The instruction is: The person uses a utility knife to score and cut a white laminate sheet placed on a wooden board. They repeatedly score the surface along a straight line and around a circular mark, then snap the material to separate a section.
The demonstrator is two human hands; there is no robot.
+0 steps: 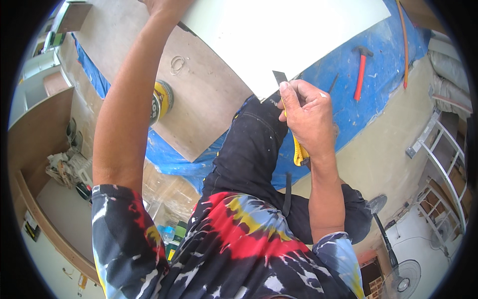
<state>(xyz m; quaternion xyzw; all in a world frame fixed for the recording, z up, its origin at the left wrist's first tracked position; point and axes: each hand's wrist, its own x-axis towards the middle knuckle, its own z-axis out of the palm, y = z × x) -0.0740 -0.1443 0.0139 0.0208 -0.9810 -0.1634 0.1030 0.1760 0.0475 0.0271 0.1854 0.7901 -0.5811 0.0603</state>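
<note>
My right hand (308,112) is closed round a yellow utility knife (299,152). The knife's dark blade (280,76) sticks out past my thumb, over the near corner of a large white sheet (279,35). My left arm reaches far forward, and my left hand (164,7) is at the top rim beside the sheet's left edge. Its fingers are mostly cut off there, so I cannot see what they hold. Under the sheet lies a brown wooden board (209,94). My knee, in dark trousers (249,144), is by the sheet's corner.
A blue tarp (343,112) covers the floor, with a red-handled hammer (361,74) on it. On the left stand a yellow and black can (162,99) and a loop of pale cord (177,65) on the board. A metal ladder (445,144) and a fan (402,284) are at the right.
</note>
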